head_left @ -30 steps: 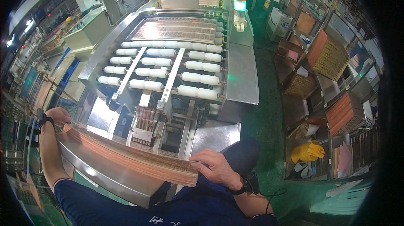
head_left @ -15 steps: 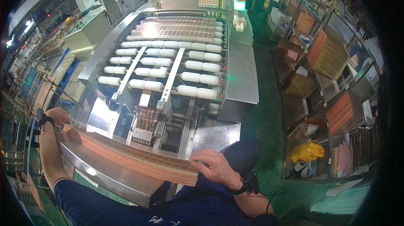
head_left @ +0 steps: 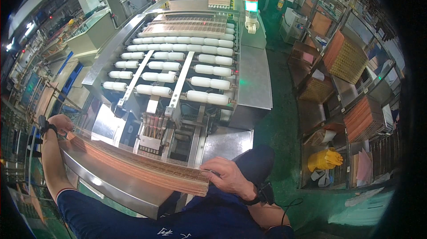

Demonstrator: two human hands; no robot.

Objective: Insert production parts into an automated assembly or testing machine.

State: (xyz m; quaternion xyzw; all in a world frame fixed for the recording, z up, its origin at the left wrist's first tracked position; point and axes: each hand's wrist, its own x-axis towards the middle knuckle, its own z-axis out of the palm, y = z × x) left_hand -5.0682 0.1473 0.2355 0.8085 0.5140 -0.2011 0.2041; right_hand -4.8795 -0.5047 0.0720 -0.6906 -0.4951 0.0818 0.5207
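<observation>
A stack of thin copper-coloured panels (head_left: 133,163) lies on a metal ledge (head_left: 106,185) close in front of my body. At its left end my left hand (head_left: 61,123) is closed with curled fingers on the edge of a thin top panel (head_left: 147,155). My right hand (head_left: 227,176) pinches the same panel at its right end, thumb toward me. The panel is seen nearly edge-on, and parts of it look see-through. Beyond it, another patterned copper panel (head_left: 187,26) lies flat on the far white rollers (head_left: 182,41).
Two pale metal bars (head_left: 181,81) run between the nearer rollers. A signal light (head_left: 251,10) stands on the machine's right side. At right a metal rack (head_left: 322,125) holds panel stacks and yellow gloves (head_left: 325,160). Green floor (head_left: 282,127) lies between.
The panel on the rollers has moved a little farther away from me, into the machine. My hands and the stack have hardly moved.
</observation>
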